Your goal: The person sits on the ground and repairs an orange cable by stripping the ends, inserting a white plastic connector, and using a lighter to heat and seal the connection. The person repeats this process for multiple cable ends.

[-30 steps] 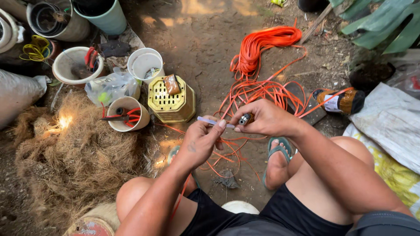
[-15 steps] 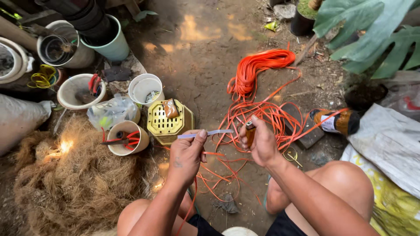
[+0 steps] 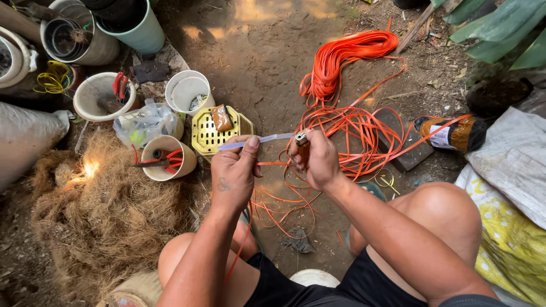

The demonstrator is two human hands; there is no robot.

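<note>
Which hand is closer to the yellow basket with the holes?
The left hand. It sits right beside the yellow basket, just below its right corner, pinching a pale strip. The right hand is farther to the right, holding a lighter over the orange cord.

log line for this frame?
left hand: pinches pale strip | right hand: grips lighter at strip's end | orange cord: on ground

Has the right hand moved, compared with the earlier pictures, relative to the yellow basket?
Yes. The right hand, holding a lighter, has drawn apart from the left hand, while the yellow basket stays beside the cups.
</note>
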